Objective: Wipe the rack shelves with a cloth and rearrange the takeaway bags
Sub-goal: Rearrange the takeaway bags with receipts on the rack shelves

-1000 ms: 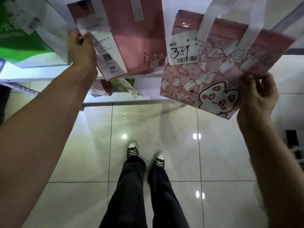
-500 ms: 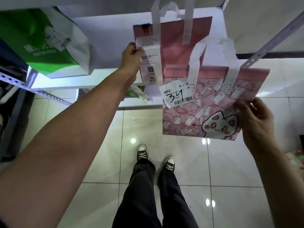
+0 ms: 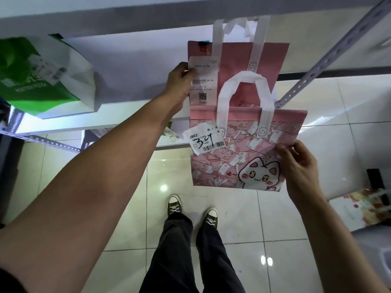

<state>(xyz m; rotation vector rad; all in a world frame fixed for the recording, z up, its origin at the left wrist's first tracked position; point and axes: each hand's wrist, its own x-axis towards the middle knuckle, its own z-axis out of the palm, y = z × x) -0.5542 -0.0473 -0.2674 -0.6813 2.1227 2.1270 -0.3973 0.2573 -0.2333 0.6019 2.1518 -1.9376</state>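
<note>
A plain pink takeaway bag with white handles stands on the white rack shelf. My left hand grips its left edge beside a white receipt. In front of it, off the shelf edge, my right hand holds a pink cat-print bag by its right side; a label marked 34 is stuck on its front. A green and white bag stands at the shelf's left end. No cloth is in view.
A perforated grey upright slants at the shelf's right corner, another rail at lower left. A lower shelf holds more bags. My shoes stand on the glossy tiled floor. A patterned bag lies at right.
The view has tilted up, so the shelf and bags sit lower in frame. The cat-print bag has come level and closer in front of the plain pink bag. Both hands keep their grips.
</note>
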